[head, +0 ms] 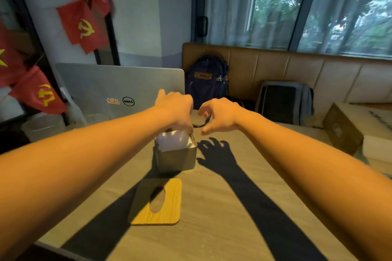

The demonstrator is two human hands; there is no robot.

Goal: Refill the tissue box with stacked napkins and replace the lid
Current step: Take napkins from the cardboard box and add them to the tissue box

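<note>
- A small grey square tissue box [176, 159] stood lidless on the beige table [212, 207]; a stack of white napkins [172, 141] sat inside it, the top of the stack rising above the rim
- The left hand [175, 108] hung directly over the box, back of the hand up, fingers pointing down onto the napkins; the fingertips were blurred and partly hidden, so I cannot tell whether they pinched the stack or only pressed on it
- The right hand [218, 115] hovered just to the right of the box and above its rim; fingers spread and loosely curled, thumb apart, holding nothing and touching nothing
- The flat wooden lid with rounded corners and an oval hole [171, 205] lay on the table in front of the box, on the person's side, apart from it
- A black cable [201, 125] lay just behind the box
- A silver laptop [118, 85], its lid facing the person, stood behind the box to the left
- A dark blue backpack [205, 82] rested on a tan bench behind the box; a brown cardboard box [343, 127] sat well to the right
</note>
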